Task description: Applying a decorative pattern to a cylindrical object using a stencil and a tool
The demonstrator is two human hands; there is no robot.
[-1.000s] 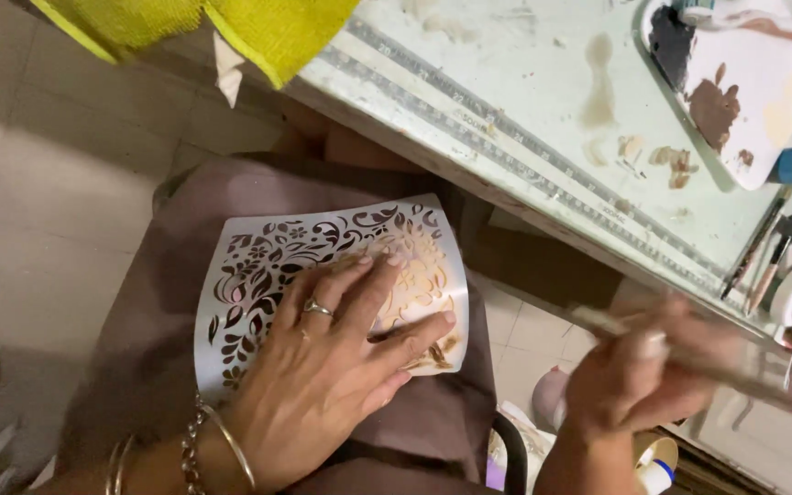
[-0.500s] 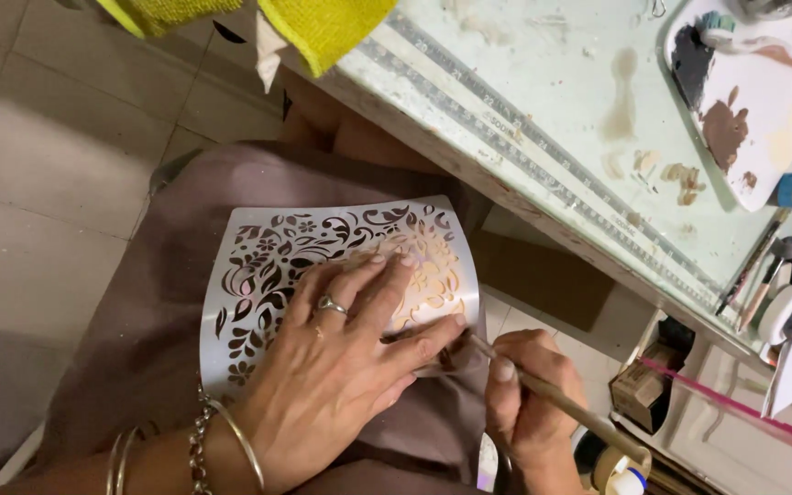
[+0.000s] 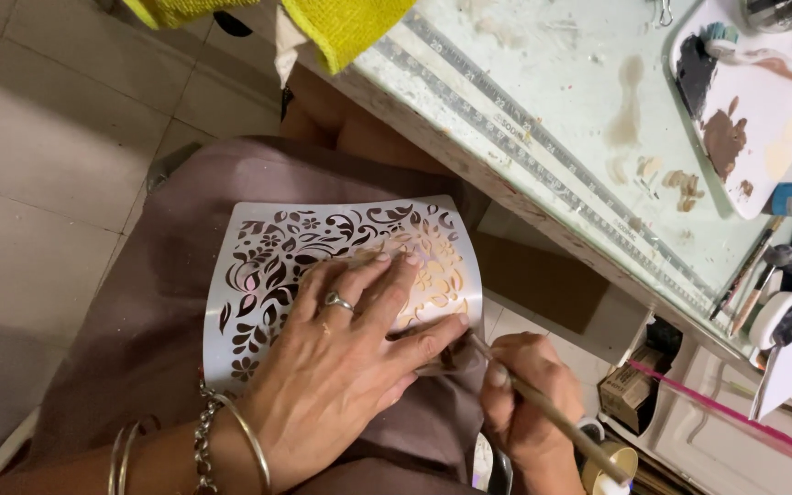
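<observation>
The left hand (image 3: 346, 367) lies flat with fingers spread, grasping nothing, pressing a white floral stencil (image 3: 277, 266) down onto mauve fabric (image 3: 158, 312) draped over the person's lap. A ring sits on one finger, and bracelets (image 3: 222, 445) circle the wrist. Just beside the thumb, the right hand (image 3: 524, 399) is clenched around a thin wooden-handled brush (image 3: 552, 417), its tip touching the stencil's lower right edge. Beyond the lap, the table (image 3: 543, 82) carries a paint-smeared white palette (image 3: 749, 124) near its far corner, with a yellow cloth (image 3: 346, 27) hanging over its edge. A roll of tape (image 3: 611, 458) sits below the brush handle.
</observation>
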